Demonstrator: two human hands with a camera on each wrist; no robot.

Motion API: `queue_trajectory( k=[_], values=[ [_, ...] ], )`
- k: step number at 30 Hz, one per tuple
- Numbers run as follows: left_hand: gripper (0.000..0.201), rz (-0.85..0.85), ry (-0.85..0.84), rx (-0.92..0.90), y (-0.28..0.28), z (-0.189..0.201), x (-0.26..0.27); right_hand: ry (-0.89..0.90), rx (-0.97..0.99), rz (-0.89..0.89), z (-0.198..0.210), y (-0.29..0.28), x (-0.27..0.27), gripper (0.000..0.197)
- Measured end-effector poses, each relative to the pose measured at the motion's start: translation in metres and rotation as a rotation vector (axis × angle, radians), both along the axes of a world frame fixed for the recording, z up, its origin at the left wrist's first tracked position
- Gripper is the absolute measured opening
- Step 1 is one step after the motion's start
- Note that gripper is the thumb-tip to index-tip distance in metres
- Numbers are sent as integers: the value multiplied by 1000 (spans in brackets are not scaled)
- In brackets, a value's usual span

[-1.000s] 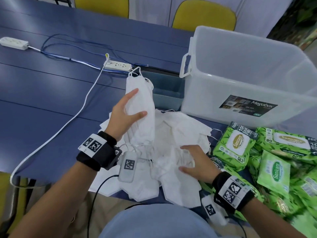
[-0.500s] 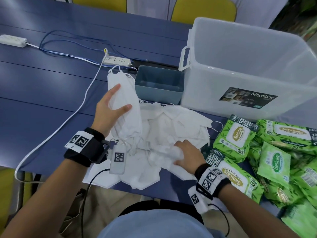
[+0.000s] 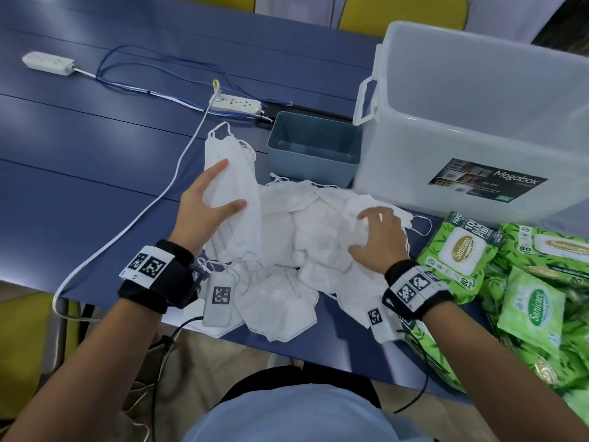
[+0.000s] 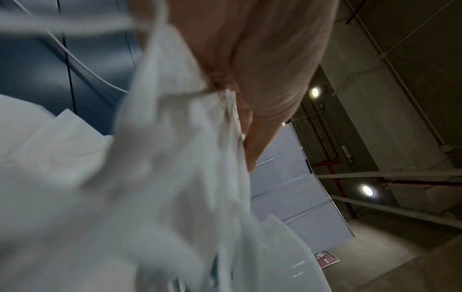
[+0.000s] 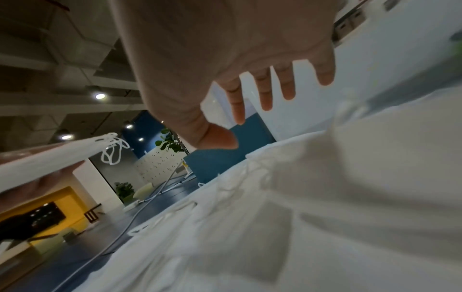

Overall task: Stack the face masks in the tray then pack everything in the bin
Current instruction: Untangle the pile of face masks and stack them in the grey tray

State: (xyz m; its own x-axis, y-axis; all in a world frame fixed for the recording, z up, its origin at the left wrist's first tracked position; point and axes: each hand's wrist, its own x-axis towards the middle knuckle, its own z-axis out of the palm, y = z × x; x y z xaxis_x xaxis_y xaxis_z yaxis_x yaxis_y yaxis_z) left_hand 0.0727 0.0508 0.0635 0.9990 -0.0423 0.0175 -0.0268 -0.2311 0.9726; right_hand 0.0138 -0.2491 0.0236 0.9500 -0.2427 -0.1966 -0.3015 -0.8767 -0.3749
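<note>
Over the desk point(image 3: 79, 148), the left hand point(image 3: 204, 212) keeps its grip on a mask bundle point(image 3: 236, 186); the right hand point(image 3: 379, 240), fingers now relaxed, has shifted across the loose masks point(image 3: 318, 237). Tray point(image 3: 314, 173) still empty.

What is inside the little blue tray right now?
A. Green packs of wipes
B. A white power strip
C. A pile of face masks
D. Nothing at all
D. The head view looks straight into the blue tray and shows only its bare floor; the masks are either gathered in the left hand or loose on the table.
</note>
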Motion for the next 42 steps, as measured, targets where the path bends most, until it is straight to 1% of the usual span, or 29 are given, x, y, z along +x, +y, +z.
queue_trajectory(
  k=[1, 3, 8, 10, 12, 13, 15, 17, 18, 21, 25, 28, 30, 31, 32, 33, 34, 35, 37, 38, 39, 41, 42],
  values=[
    [66, -2, 5, -1, 0, 0, 0, -45, 22, 1, 0, 3, 10, 57],
    [67, -10, 14, -7, -2, 0, -1, -49, 27, 8, -4, 7, 33, 59],
    [68, -28, 34, -12, -10, -3, 1, 148, -45, 91, -23, 6, 73, 85],
    [68, -25, 44, -18, -13, -5, 1, 203, -65, 91, -30, 4, 84, 89],
    [68, -31, 54, -30, -15, -8, 1, 241, -71, 59, -32, 1, 92, 86],
    [68, -41, 57, -34, -17, -10, 1, 249, -81, 34, -33, -1, 93, 82],
    [68, -54, 66, -35, -18, -13, 1, 245, -153, 11, -33, -3, 93, 65],
    [68, -60, 80, -38, -19, -16, 2, 202, -206, 24, -33, -6, 91, 48],
    [68, -59, 83, -38, -19, -17, 3, 176, -203, 30, -32, -7, 90, 43],
    [67, -61, 82, -32, -23, -19, 5, 93, -181, 28, -22, -14, 87, 38],
    [67, -89, 90, -29, -31, -18, 9, -40, -96, -8, 6, -26, 80, 25],
    [66, -111, 97, -28, -38, -16, 11, -211, 90, -23, 29, -38, 71, 22],
    [62, -127, 96, -23, -44, -14, 12, -343, 210, 9, 44, -39, 60, 15],
    [59, -137, 88, -15, -47, -13, 12, -399, 295, 34, 49, -38, 54, 15],
    [54, -147, 77, -5, -50, -12, 12, -455, 395, 61, 54, -36, 47, 24],
    [49, -159, 67, 3, -52, -11, 12, -503, 506, 85, 56, -34, 40, 32],
    [45, -170, 59, 9, -55, -10, 11, -548, 615, 104, 55, -31, 33, 33],
    [42, -181, 52, 13, -58, -10, 11, -591, 702, 119, 53, -28, 26, 29],
    [39, -187, 39, 18, -62, -10, 10, -651, 792, 131, 42, -20, 13, 20],
    [39, -184, 30, 27, -63, -10, 10, -666, 797, 133, 35, -15, 7, 19],
    [38, -179, 17, 44, -64, -11, 11, -678, 761, 149, 26, -10, 2, 19],
    [39, -164, -8, 80, -63, -12, 11, -671, 616, 233, 6, 0, -5, 20],
    [39, -155, -13, 87, -62, -13, 12, -636, 559, 276, -4, 5, -8, 22]
  ],
)
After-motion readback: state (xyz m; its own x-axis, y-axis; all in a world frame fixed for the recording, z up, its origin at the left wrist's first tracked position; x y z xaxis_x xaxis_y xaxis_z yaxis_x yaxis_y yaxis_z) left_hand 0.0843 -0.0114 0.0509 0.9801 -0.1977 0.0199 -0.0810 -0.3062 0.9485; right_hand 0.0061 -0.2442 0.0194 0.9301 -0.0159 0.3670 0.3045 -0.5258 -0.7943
